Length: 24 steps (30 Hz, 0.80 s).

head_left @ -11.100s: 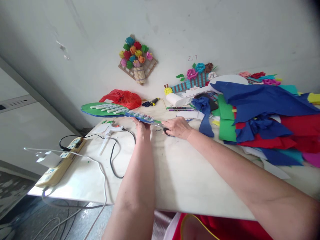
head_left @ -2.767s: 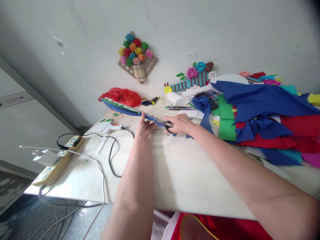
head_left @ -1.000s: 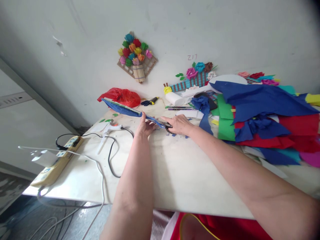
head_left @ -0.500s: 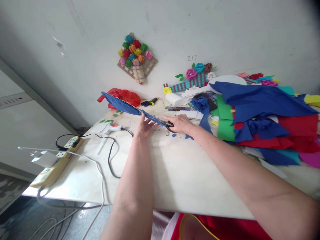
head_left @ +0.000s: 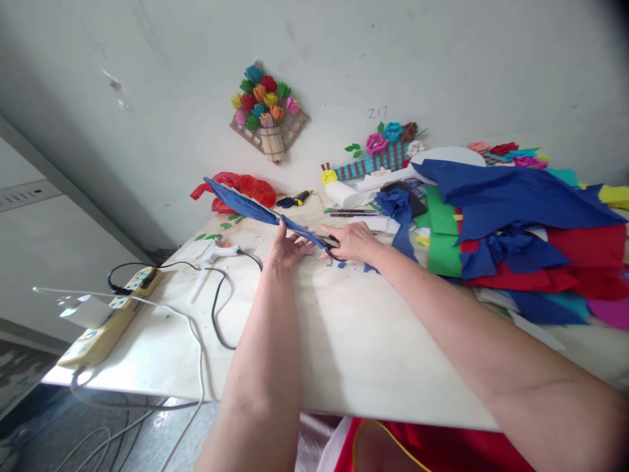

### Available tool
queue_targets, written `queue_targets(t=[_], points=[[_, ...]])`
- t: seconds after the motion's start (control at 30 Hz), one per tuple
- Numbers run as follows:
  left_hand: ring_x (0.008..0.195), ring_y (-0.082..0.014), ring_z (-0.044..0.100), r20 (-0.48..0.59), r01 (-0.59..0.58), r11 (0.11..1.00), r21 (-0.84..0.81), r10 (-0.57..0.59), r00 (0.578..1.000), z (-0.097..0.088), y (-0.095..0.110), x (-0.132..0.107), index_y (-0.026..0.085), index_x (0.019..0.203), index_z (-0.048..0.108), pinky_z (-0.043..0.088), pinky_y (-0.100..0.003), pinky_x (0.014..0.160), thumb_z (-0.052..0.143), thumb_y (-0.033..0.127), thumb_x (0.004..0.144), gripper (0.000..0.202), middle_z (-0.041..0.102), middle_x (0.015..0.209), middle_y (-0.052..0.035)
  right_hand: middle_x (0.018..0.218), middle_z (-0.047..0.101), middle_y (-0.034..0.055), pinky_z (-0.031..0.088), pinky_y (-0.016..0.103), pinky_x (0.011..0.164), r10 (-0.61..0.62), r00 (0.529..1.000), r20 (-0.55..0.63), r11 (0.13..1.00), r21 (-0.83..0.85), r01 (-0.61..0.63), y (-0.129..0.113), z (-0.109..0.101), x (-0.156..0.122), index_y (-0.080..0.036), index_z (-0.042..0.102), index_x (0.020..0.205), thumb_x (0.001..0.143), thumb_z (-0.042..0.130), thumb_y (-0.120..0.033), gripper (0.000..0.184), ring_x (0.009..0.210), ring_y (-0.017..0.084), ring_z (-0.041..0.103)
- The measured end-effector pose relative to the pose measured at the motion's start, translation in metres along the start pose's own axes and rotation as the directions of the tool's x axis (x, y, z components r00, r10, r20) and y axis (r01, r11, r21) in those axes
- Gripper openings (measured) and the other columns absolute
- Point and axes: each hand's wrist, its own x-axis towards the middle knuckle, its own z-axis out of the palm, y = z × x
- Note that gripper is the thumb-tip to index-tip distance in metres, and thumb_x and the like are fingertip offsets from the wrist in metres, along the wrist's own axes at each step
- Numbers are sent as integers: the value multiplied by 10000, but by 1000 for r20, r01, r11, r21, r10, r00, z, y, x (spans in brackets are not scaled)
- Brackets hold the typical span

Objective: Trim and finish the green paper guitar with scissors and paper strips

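Observation:
My left hand [head_left: 289,248] is closed on a long blue paper piece [head_left: 246,204], thumb on its near side. The piece is raised above the table and slants from upper left down to the right, with a pale edge along its top. My right hand [head_left: 358,241] grips a pair of scissors [head_left: 335,252] by the dark handles. Their blades lie along the right end of the blue paper and are partly hidden by it. Small blue scraps [head_left: 343,265] lie on the table below the scissors.
A glue gun [head_left: 221,252] and its black cord lie to the left, near a power strip [head_left: 98,328]. Behind are a red plastic bag [head_left: 250,188] and pliers [head_left: 295,199]. Coloured paper [head_left: 521,196] is heaped at right. A flower decoration [head_left: 268,111] hangs on the wall.
The far tip of the blue paper has shifted slightly to the right. Both hands keep their holds in nearly the same place.

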Motion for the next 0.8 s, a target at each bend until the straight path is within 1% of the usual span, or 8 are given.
queue_targets(t=[0.13, 0.27, 0.43, 0.6, 0.8], points=[[859, -270, 616, -17, -24, 1000, -13, 24, 1000, 2, 0, -1, 204, 852, 547, 480, -503, 758, 553, 581, 682, 414, 586, 856, -75, 903, 690, 71, 386, 308, 666, -2, 1000, -7, 1000, 9, 2, 1, 1, 1, -294, 389, 1312, 673, 484, -651, 738, 859, 264, 617], [881, -274, 610, -41, -19, 999, -37, 18, 999, 3, -1, -1, 212, 869, 540, 472, -506, 777, 575, 587, 657, 432, 566, 841, -64, 907, 689, 69, 386, 306, 686, 3, 1000, 2, 1000, 25, -3, 1, 0, 1, -280, 384, 1319, 677, 483, -648, 747, 866, 255, 612], [912, -280, 600, -73, -3, 997, -79, -3, 997, 3, 0, -1, 215, 906, 528, 460, -515, 796, 585, 563, 665, 428, 552, 859, -68, 930, 687, 59, 383, 297, 694, 17, 1000, -1, 999, 45, -17, 3, 2, 2, -286, 401, 1310, 687, 497, -618, 712, 864, 239, 607], [919, -291, 597, -65, 9, 999, -40, -12, 998, -1, 0, 2, 215, 946, 498, 455, -543, 782, 556, 564, 693, 435, 544, 876, -65, 921, 691, 42, 382, 285, 677, 21, 1000, -13, 999, 47, -20, 4, 4, 3, -312, 422, 1292, 695, 514, -587, 663, 862, 230, 613], [913, -296, 596, -57, 25, 999, -22, -26, 998, -4, -1, 5, 195, 937, 511, 467, -537, 778, 517, 568, 720, 432, 552, 886, -78, 895, 692, 83, 382, 304, 691, 1, 1000, -4, 1000, 4, -1, 3, 2, 1, -247, 349, 1343, 687, 500, -620, 770, 850, 249, 617]])
